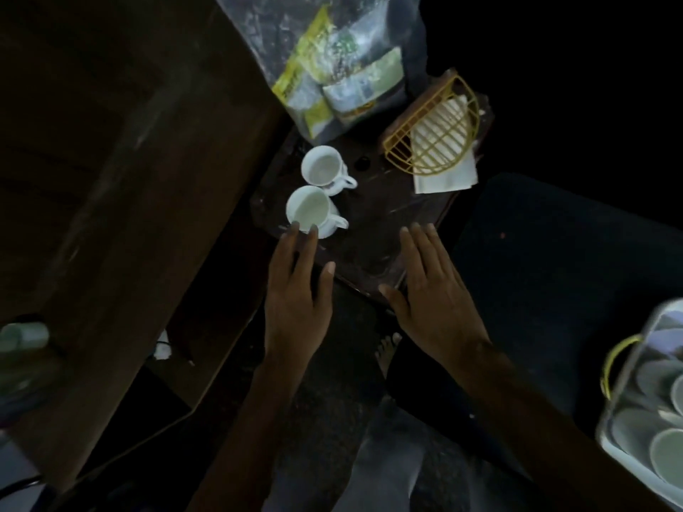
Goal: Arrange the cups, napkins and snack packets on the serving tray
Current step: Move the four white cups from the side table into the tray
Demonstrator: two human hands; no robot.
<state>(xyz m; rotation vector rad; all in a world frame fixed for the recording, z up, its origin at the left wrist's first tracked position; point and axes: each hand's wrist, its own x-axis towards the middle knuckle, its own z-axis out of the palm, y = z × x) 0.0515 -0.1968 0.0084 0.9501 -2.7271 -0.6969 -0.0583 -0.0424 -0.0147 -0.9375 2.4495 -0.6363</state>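
A dark brown serving tray (384, 219) lies below me in dim light. Two white cups stand on its left side, the nearer cup (312, 210) and the farther cup (324, 168), both upright with handles to the right. A yellow wire napkin holder (432, 142) with white napkins (445, 177) sits at the tray's far right. A clear plastic bag of snack packets (332, 72) rests at the tray's far edge. My left hand (297, 290) hovers open, fingertips at the nearer cup's rim. My right hand (430, 286) is open and flat over the tray's near right edge.
A wooden table (122, 201) runs along the left. A dark cushioned seat (561, 275) lies to the right. A tub with a yellow handle (650, 393) holding several white dishes stands at the right edge. My bare foot (388, 349) shows on the floor.
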